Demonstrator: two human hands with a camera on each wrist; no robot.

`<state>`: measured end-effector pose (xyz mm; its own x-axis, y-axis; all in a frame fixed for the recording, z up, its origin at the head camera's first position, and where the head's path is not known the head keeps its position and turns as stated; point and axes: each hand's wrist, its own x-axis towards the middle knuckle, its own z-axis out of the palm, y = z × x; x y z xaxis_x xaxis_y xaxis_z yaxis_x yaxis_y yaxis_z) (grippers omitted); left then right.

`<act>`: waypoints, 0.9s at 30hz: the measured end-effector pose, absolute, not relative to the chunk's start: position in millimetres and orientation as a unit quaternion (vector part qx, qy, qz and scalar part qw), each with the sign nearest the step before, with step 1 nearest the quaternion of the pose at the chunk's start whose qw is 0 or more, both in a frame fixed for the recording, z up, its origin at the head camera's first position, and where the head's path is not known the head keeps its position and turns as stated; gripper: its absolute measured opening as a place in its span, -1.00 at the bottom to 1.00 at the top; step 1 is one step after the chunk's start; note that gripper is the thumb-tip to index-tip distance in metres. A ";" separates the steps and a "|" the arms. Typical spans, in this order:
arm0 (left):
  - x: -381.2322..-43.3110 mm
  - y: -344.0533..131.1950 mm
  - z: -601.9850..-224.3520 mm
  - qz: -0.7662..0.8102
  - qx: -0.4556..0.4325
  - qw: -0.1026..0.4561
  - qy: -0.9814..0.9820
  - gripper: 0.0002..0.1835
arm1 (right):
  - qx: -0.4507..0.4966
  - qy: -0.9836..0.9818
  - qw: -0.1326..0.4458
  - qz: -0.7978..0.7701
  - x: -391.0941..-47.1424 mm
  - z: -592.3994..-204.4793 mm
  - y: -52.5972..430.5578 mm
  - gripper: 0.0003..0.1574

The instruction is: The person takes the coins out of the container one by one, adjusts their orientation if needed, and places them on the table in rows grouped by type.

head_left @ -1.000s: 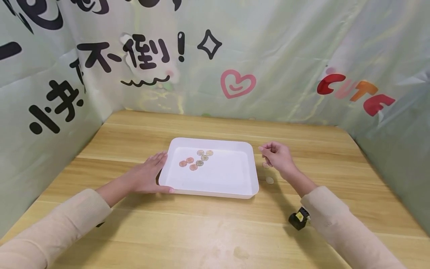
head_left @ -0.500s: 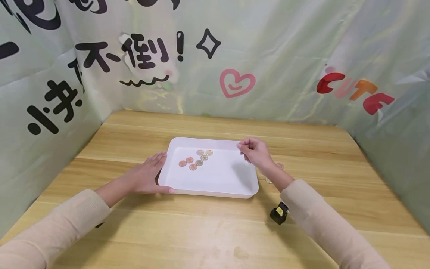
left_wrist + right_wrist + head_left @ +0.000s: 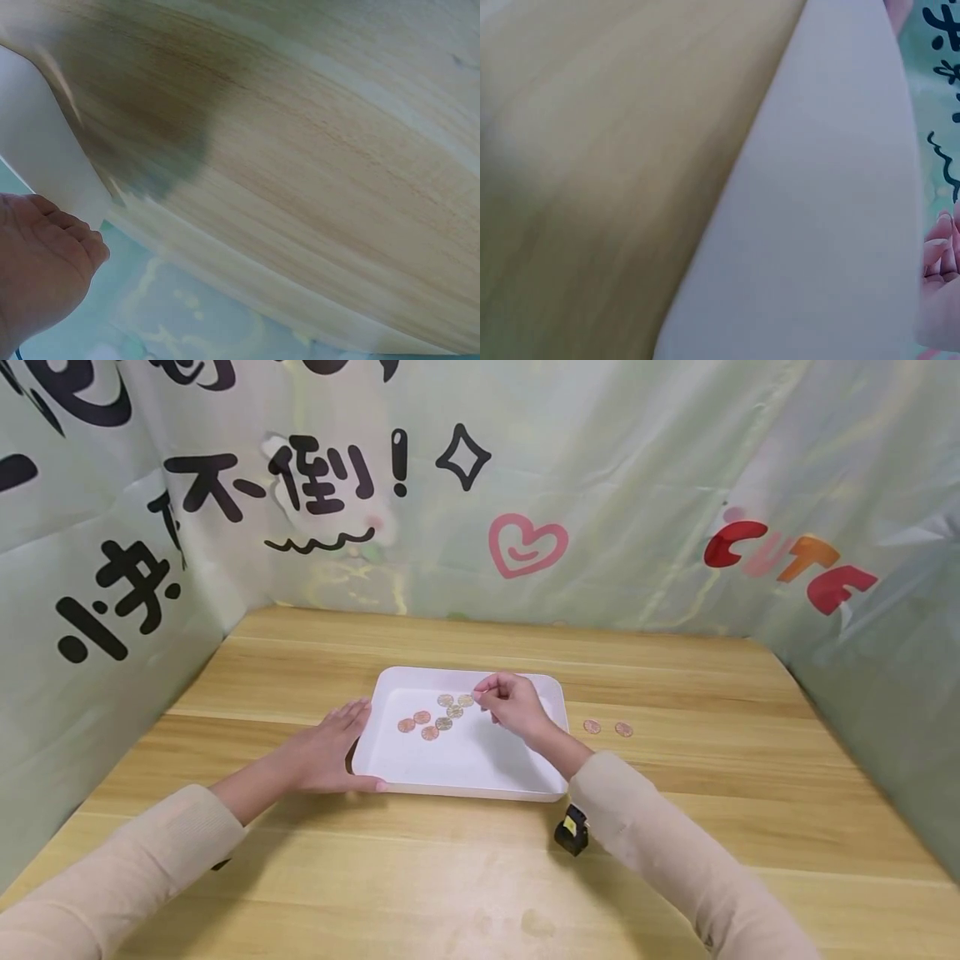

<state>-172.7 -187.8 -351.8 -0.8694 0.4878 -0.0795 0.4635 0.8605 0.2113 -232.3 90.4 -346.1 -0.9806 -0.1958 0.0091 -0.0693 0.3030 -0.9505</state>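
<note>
Pale green backdrop [image 3: 637,460] with cartoon lettering wraps round a wood-grain tabletop [image 3: 450,893], and smack in the middle sits a white tray [image 3: 405,768]. Seven coins [image 3: 430,733] lie flat in its left half, some reddish, some duller gold. Two coppery coins [image 3: 592,727] lie outside on the tabletop, just right of the tray.

Left hand [image 3: 326,750] is on the tray's left side, fingers and thumb spread around the near corner, so I'd call that steadying. Right hand [image 3: 513,703] hangs over the tray, thumb and fingertips of the grip pinched together right beside the gold coins, apparently on a coin, though it's too small to make out properly.

My read: this is the put-it-down step. Next move probably calls for a small lowering and a clean release without nudging the neighbours, then heading right for the coppery pair.
</note>
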 end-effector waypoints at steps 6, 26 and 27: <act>-171.7 -188.7 -351.6 0.095 0.249 0.059 0.962 0.21 | -0.085 0.808 0.067 -0.579 -238.0 -356.6 68.8 -0.87; -175.9 -189.1 -355.0 0.097 0.244 0.068 0.963 0.23 | -0.064 0.879 0.120 -0.457 -247.7 -379.4 46.7 -0.82; -175.8 -189.0 -354.8 0.097 0.243 0.068 0.963 0.23 | -0.065 0.881 0.120 -0.453 -248.1 -379.6 46.5 -0.82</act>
